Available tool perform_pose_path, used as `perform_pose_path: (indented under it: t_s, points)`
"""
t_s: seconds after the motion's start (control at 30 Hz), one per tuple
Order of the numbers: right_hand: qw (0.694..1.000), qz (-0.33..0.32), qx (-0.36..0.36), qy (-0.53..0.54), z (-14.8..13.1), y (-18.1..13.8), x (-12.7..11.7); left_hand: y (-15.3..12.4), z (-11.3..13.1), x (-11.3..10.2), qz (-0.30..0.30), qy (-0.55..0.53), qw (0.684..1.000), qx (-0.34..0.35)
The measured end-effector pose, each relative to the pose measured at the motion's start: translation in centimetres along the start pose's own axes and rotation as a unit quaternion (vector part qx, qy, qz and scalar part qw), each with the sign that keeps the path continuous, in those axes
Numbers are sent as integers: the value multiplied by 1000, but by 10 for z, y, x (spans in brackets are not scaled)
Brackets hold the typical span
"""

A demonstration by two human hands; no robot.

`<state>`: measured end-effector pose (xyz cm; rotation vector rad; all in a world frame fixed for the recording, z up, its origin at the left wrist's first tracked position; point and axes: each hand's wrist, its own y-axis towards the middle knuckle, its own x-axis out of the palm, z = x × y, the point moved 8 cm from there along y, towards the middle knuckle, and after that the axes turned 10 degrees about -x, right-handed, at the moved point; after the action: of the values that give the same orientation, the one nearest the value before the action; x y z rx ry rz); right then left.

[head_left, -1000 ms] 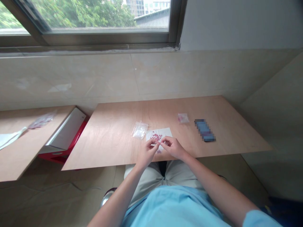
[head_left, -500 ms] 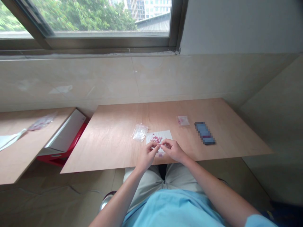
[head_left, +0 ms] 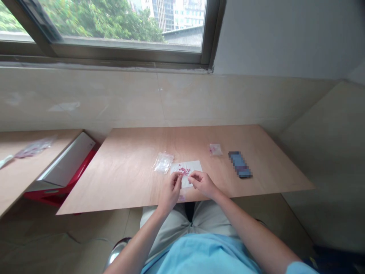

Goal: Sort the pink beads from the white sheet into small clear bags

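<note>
Several small red beads [head_left: 184,171] lie loose on a white sheet [head_left: 196,165] near the table's front edge. Over the left side of the sheet is my left hand [head_left: 171,189], thumb and fingers pinched together; whatever is between them is too small to make out. My right hand [head_left: 203,182] hovers over the sheet's right side, also in a pinch, its fingertips a little apart from the left ones. What it holds, if anything, cannot be seen. A small purple patch [head_left: 181,198] shows at the table edge beside my left wrist.
A clear plastic bag [head_left: 163,163] lies left of the sheet. Farther back on the wooden table [head_left: 137,152] is a small bag with red bits [head_left: 215,149]. A blurred-out phone-like object [head_left: 240,164] lies to the right. A second table [head_left: 17,171] stands at the left.
My hands, whose fingertips met before, have drawn slightly apart. The whole view has shifted a little, so the table appears farther left.
</note>
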<state>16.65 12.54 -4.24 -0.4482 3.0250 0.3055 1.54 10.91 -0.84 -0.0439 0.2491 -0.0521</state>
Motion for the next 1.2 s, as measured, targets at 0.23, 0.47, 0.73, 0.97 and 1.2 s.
perform_pose_path:
  t_s: [0.23, 0.47, 0.73, 0.97, 1.2]
  points:
    - [999, 8, 19, 46, 5, 3, -2, 1, -8, 13, -54, -4, 998, -32]
    - [991, 40, 49, 115, 15, 6, -1, 2, -12, 13, -49, -35, 998, -32]
    - [986, -46, 62, 147, 15, 0, 21, 1, -7, 4, -36, -25, 998, -42]
    - [996, 73, 51, 28, 32, 34, -62, 0, -5, 8, -63, -5, 998, -16]
    - [921, 192, 73, -332, 6, 88, -214, 2, -3, -1, -55, 72, 996, 21]
